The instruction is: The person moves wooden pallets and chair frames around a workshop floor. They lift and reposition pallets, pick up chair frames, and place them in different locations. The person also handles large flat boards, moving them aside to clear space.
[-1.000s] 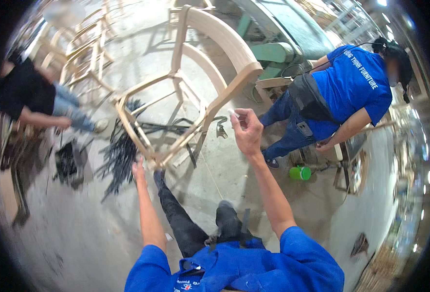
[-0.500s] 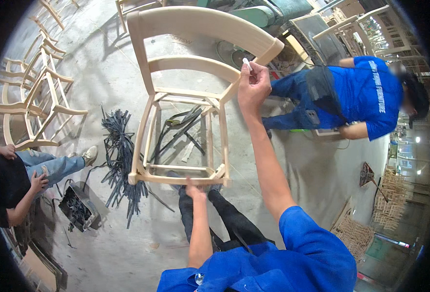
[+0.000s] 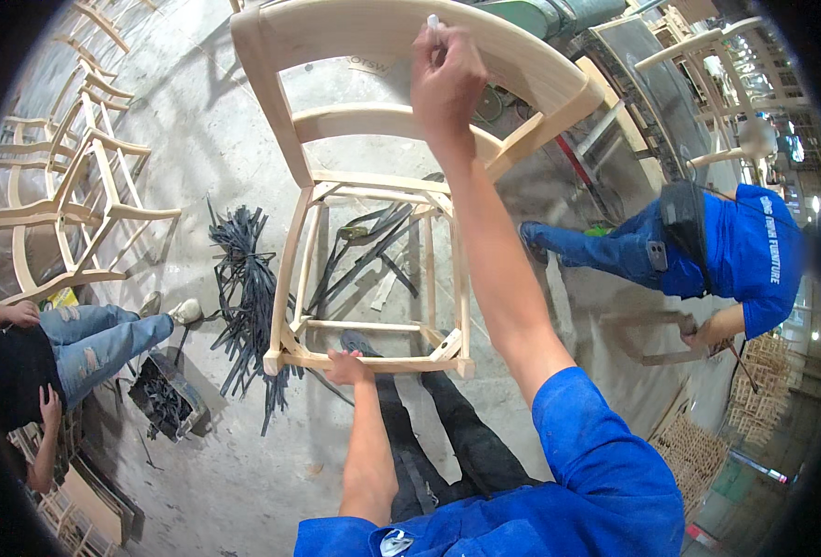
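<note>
An unfinished wooden chair frame (image 3: 336,37) with an open seat stands before me, its curved backrest on the far side. My left hand (image 3: 347,368) is closed around the front seat rail. Over the top back rail is my right hand (image 3: 449,79), its fingers pinching a short white stick (image 3: 433,20) that looks like chalk. Whether the stick touches the wood I cannot tell. Through the seat opening, dark flat strips (image 3: 373,265) show on the floor.
A bundle of dark strips (image 3: 243,297) and a bin (image 3: 169,395) lie left, near a seated person (image 3: 104,334). Stacked chair frames (image 3: 85,195) stand beyond. At right, a co-worker in blue (image 3: 763,251) bends, holding a blurred wooden frame (image 3: 652,357).
My right hand has moved up and left, from beside the backrest to its top rail. The chair appears shifted right in view. The co-worker at right has moved nearer, with a wooden frame in hand.
</note>
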Available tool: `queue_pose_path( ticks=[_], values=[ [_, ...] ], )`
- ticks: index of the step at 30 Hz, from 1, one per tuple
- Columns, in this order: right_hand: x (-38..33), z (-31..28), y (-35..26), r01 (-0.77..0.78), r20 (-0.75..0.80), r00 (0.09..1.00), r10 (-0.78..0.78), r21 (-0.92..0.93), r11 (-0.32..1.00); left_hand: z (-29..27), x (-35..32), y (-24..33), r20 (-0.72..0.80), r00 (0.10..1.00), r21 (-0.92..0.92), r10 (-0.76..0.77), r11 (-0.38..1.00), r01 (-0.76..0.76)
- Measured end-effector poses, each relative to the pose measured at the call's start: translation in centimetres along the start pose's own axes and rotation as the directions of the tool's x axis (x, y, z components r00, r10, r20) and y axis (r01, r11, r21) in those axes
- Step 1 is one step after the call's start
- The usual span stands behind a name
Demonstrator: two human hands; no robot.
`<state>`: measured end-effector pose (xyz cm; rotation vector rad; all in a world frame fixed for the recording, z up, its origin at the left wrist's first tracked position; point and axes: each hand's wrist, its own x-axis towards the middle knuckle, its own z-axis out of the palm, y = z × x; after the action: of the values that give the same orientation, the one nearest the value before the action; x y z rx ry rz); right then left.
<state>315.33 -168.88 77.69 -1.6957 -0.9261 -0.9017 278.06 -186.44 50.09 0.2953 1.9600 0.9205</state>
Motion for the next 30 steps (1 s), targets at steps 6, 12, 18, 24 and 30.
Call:
queue_pose_path(
  ticks=[6,12,18,24,30],
  values=[
    [-8.8,-2.7,-0.5,-0.071,0.368,0.924,0.105,-0.103,0.992,-1.1,-1.8,0.7,-0.033,0.999,0.074,-0.011,0.997,0.014],
    [-2.8,-3.7,-1.9,-0.065,0.136,0.989,0.053,0.087,0.994,-1.7,-0.7,-0.5,-0.061,0.998,0.083,-0.027,0.996,0.032],
    [0.0,-2.0,0.1,0.076,0.058,0.995,-0.078,0.040,0.996,-1.2,-0.3,-1.1,-0.075,0.997,0.109,-0.024,0.994,0.032],
    [-0.9,-2.2,-0.8,-0.019,0.059,0.998,0.021,-0.043,0.999,-1.2,-1.0,0.4,-0.058,0.996,0.006,-0.062,0.998,0.063],
    [-2.4,-1.5,-0.9,-0.015,0.116,0.993,0.026,-0.089,0.996,-1.5,-1.1,0.1,-0.079,0.996,0.080,-0.034,0.996,0.040]
  ],
)
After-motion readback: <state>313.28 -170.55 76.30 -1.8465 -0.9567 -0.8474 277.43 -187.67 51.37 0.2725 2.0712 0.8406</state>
